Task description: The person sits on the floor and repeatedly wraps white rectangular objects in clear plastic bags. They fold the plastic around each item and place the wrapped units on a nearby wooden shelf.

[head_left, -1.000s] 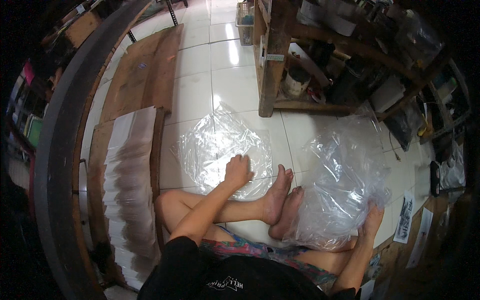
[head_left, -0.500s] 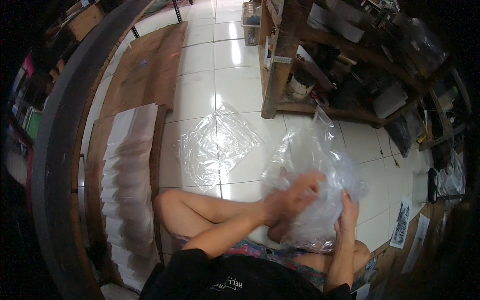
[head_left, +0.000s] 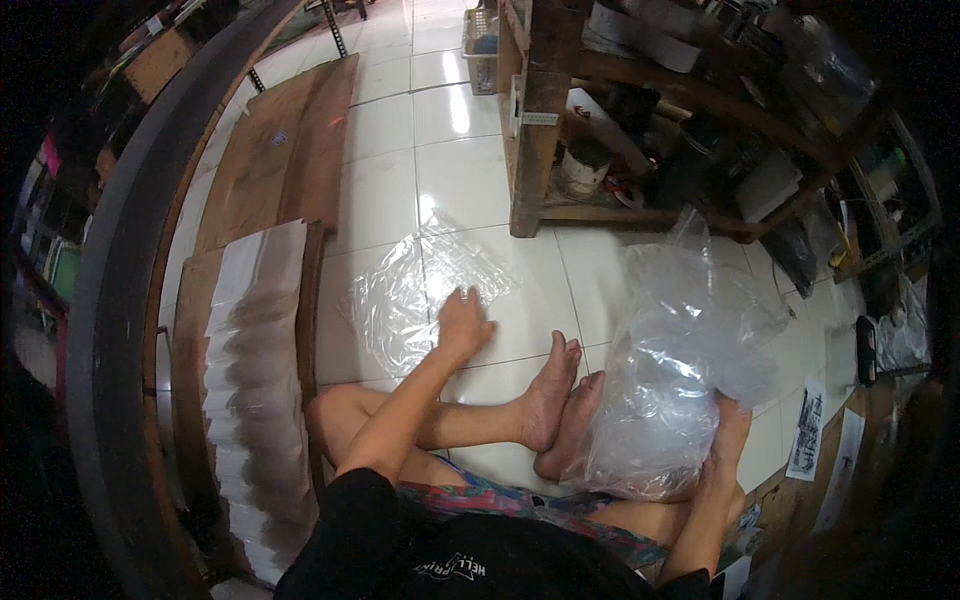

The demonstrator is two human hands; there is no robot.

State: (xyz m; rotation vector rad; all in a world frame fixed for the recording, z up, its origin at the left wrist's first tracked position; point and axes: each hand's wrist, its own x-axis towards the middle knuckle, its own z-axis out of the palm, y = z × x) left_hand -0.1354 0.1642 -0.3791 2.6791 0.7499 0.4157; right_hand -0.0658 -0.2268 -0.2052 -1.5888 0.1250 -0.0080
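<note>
A flat, crinkled clear plastic bag lies on the white tiles ahead of my crossed legs. Over its right part reaches my left hand, fingers stretched forward and thumb apart, holding nothing that I can see; whether the fingertips touch the plastic is unclear. A large, bulging clear plastic bag rests across my right leg and the floor beside my feet. At its right side my right hand grips the plastic, the fingers partly hidden by it. Its contents look like more thin clear plastic.
To my left, a row of overlapping white sheets lies on a brown board. A wooden shelf with pots and tools stands ahead on the right. Beyond it is a plastic basket. Printed strips lie at the right.
My left hand has moved away from the big bag, forward and left to the flat bag. My right hand has shifted slightly right with the big bag, which now spreads further right.
</note>
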